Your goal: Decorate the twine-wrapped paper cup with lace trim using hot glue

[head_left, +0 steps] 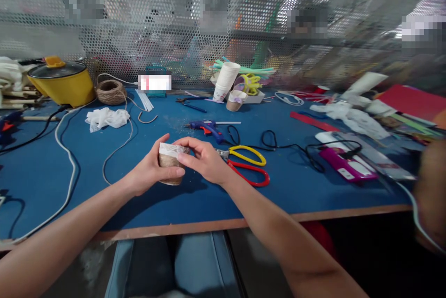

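Observation:
Between my hands, above the blue table, is a small cup wrapped in brown twine, with a white band of lace or plastic at its rim. My left hand grips it from the left, thumb across the twine. From the right, my right hand pinches the white band at the rim with thumb and fingers. Just beyond lies a blue hot glue gun. Scissors with one yellow and one red handle rest right of my right hand.
Twine trails from a ball beside a yellow electric pot. White fabric lies nearby. Stacked paper cups and a twine-wrapped cup stand at the back. A purple power strip with cables sits right, near another person's arm.

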The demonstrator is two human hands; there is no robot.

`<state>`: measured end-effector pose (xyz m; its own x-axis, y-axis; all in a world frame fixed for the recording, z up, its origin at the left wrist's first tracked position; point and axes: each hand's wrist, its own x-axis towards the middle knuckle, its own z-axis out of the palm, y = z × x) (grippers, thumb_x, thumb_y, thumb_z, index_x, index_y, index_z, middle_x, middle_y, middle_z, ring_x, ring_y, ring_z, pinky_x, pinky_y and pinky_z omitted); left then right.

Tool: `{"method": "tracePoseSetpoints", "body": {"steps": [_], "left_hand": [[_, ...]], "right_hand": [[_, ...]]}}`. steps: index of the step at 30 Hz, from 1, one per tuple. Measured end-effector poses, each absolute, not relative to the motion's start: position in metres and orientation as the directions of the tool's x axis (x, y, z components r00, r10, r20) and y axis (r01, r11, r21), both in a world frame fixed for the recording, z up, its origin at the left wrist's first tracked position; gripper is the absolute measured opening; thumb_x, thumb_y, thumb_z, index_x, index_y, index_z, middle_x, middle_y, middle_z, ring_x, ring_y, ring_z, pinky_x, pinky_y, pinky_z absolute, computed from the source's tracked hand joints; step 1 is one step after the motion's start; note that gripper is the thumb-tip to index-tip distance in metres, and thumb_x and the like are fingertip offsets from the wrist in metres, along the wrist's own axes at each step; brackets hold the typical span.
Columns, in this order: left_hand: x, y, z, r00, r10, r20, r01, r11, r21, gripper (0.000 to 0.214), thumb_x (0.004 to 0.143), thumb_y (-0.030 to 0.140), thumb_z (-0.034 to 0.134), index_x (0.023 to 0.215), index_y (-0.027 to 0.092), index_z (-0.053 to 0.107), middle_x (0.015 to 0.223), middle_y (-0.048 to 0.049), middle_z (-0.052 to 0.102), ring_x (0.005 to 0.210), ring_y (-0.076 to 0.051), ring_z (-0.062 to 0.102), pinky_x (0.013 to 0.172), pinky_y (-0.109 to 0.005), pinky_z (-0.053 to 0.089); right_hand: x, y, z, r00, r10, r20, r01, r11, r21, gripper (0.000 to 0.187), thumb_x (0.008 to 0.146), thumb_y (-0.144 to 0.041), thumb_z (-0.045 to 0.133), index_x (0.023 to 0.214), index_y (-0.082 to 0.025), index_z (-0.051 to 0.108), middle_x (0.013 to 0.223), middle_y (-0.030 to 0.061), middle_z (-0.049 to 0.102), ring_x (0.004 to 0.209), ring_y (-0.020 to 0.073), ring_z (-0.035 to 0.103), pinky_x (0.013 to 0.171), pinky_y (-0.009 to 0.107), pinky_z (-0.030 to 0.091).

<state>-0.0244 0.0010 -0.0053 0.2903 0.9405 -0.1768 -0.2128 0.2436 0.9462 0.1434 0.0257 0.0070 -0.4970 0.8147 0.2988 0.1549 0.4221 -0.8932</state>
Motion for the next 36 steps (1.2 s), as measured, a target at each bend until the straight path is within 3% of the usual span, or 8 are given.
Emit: {"method": "tracePoseSetpoints", "body": {"steps": [8, 11, 13, 15, 17, 25, 31, 36], "left_hand": [[-0.031, 0.006, -0.010, 0.254, 0.967, -0.021, -0.172, 0.066, 0.983, 0.093, 0.053, 0.033, 0.085, 0.134, 0.024, 0.039, 0.116, -0.0100, 0.057, 0.100, -0.024, 0.058, 0.084, -0.035, 0.047], [-0.039, 0.011, -0.006, 0.065, 0.959, 0.276, -0.227, -0.256, 0.940, 0.061, 0.061, 0.029, 0.081, 0.117, 0.028, 0.057, 0.111, -0.0045, 0.059, 0.106, -0.020, 0.055, 0.089, -0.031, 0.045], [-0.045, 0.013, -0.003, -0.039, 0.915, 0.402, -0.198, -0.401, 0.894, 0.029, 0.069, 0.027, 0.075, 0.096, 0.025, 0.067, 0.095, -0.0020, 0.063, 0.093, -0.016, 0.058, 0.084, -0.028, 0.046], [-0.048, 0.014, 0.000, -0.056, 0.923, 0.380, -0.159, -0.384, 0.909, 0.008, 0.070, 0.025, 0.074, 0.075, 0.020, 0.069, 0.078, -0.0006, 0.065, 0.075, -0.013, 0.058, 0.073, -0.025, 0.047], [-0.048, 0.014, 0.003, -0.033, 0.960, 0.278, -0.178, -0.279, 0.943, 0.012, 0.068, 0.024, 0.075, 0.066, 0.017, 0.066, 0.067, 0.0005, 0.064, 0.063, -0.011, 0.055, 0.064, -0.024, 0.045], [-0.044, 0.019, 0.011, -0.025, 0.998, 0.065, -0.458, -0.069, 0.886, 0.028, 0.074, 0.026, 0.068, 0.058, 0.018, 0.047, 0.044, 0.0061, 0.046, 0.044, -0.008, 0.041, 0.047, -0.020, 0.036], [-0.045, 0.021, 0.008, -0.010, 1.000, 0.024, -0.448, -0.026, 0.894, 0.042, 0.083, 0.035, 0.059, 0.049, 0.017, 0.043, 0.036, 0.0064, 0.036, 0.038, -0.006, 0.032, 0.044, -0.019, 0.032], [-0.043, 0.021, 0.004, 0.007, 1.000, 0.014, -0.380, -0.010, 0.925, 0.023, 0.063, 0.023, 0.078, 0.080, 0.016, 0.064, 0.062, 0.0023, 0.062, 0.052, -0.007, 0.050, 0.053, -0.019, 0.040]], "right_hand": [[0.143, 0.025, 0.009, -0.485, 0.827, 0.285, 0.161, 0.405, -0.900, 0.016, 0.079, -0.033, 0.056, 0.079, -0.018, 0.059, 0.075, 0.0007, 0.059, 0.071, 0.0140, 0.053, 0.070, 0.029, 0.044], [0.143, 0.026, 0.009, -0.455, 0.849, 0.269, 0.159, 0.375, -0.913, 0.016, 0.079, -0.033, 0.057, 0.079, -0.017, 0.058, 0.073, 0.0005, 0.058, 0.067, 0.0132, 0.051, 0.067, 0.028, 0.042], [0.143, 0.026, 0.010, -0.444, 0.858, 0.258, 0.173, 0.364, -0.915, 0.016, 0.080, -0.033, 0.057, 0.078, -0.017, 0.057, 0.072, 0.0004, 0.058, 0.067, 0.0130, 0.051, 0.067, 0.028, 0.042], [0.143, 0.026, 0.011, -0.448, 0.860, 0.246, 0.194, 0.362, -0.912, 0.016, 0.080, -0.033, 0.057, 0.077, -0.017, 0.057, 0.072, 0.0003, 0.058, 0.067, 0.0131, 0.051, 0.067, 0.028, 0.042], [0.143, 0.025, 0.012, -0.456, 0.857, 0.239, 0.205, 0.363, -0.909, 0.015, 0.080, -0.032, 0.057, 0.077, -0.017, 0.058, 0.072, 0.0001, 0.058, 0.067, 0.0129, 0.051, 0.067, 0.027, 0.042], [0.144, 0.024, 0.011, -0.480, 0.836, 0.264, 0.238, 0.414, -0.878, 0.016, 0.080, -0.032, 0.056, 0.078, -0.017, 0.058, 0.076, 0.0018, 0.059, 0.069, 0.0137, 0.051, 0.067, 0.027, 0.042], [0.145, 0.022, 0.013, -0.499, 0.823, 0.269, 0.262, 0.440, -0.859, 0.016, 0.080, -0.033, 0.056, 0.080, -0.017, 0.058, 0.077, 0.0028, 0.059, 0.070, 0.0142, 0.051, 0.067, 0.028, 0.042], [0.145, 0.021, 0.013, -0.512, 0.818, 0.262, 0.263, 0.439, -0.859, 0.015, 0.080, -0.032, 0.057, 0.080, -0.016, 0.058, 0.078, 0.0029, 0.059, 0.071, 0.0146, 0.051, 0.068, 0.028, 0.042]]}}
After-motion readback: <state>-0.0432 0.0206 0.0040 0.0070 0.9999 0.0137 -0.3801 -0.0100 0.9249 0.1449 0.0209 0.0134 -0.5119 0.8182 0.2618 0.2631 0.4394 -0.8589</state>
